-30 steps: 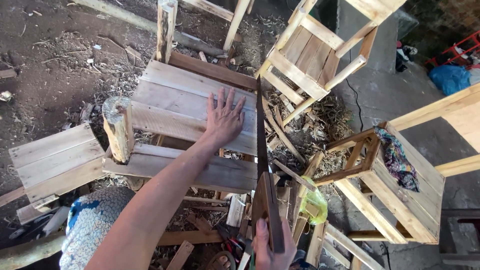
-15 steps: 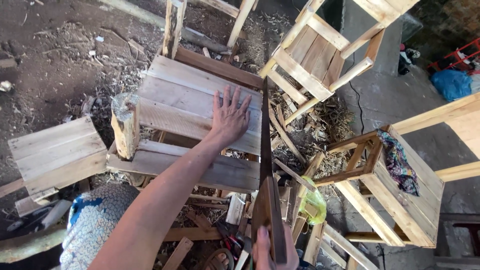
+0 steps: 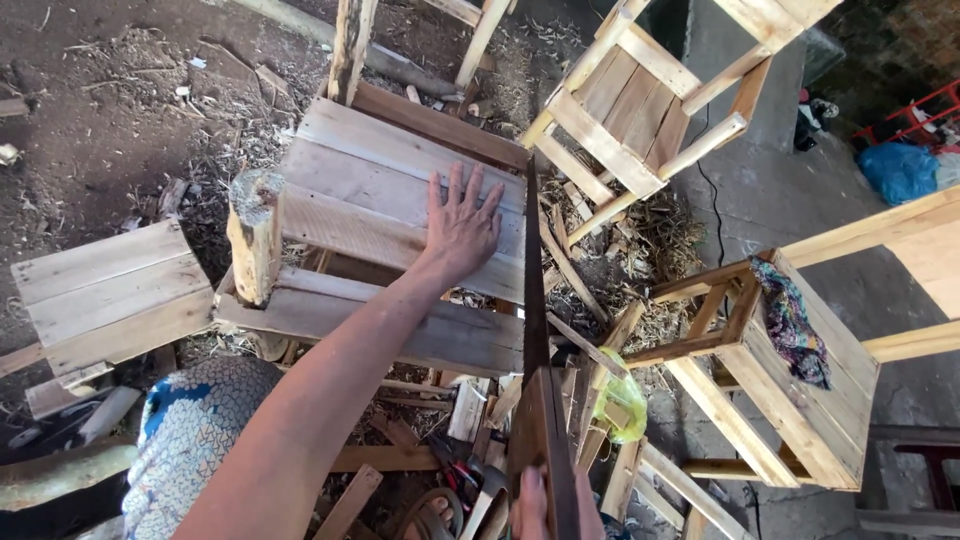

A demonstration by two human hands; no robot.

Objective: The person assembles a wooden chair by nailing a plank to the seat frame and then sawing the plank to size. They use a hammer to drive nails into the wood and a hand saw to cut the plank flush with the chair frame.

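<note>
My left hand (image 3: 459,224) lies flat, fingers spread, on the planks of a rough wooden bench top (image 3: 380,180). My right hand (image 3: 545,505), at the bottom edge, grips the wooden handle of a handsaw (image 3: 534,300). The saw's dark blade runs upward along the right end of the planks, just right of my left hand's fingers. A short log post (image 3: 255,235) sticks up at the bench's left side.
A small plank stool (image 3: 105,290) stands at left. Pale wooden stool frames (image 3: 640,100) lie at top and right, one (image 3: 790,400) with a patterned cloth (image 3: 790,320) on it. Offcuts, shavings and a yellow-green bag (image 3: 622,405) litter the ground. A blue bag (image 3: 895,170) is far right.
The saw has slid slightly forward and back along the planks' right end. My left hand stays pressed on the planks. The view has shifted a little.
</note>
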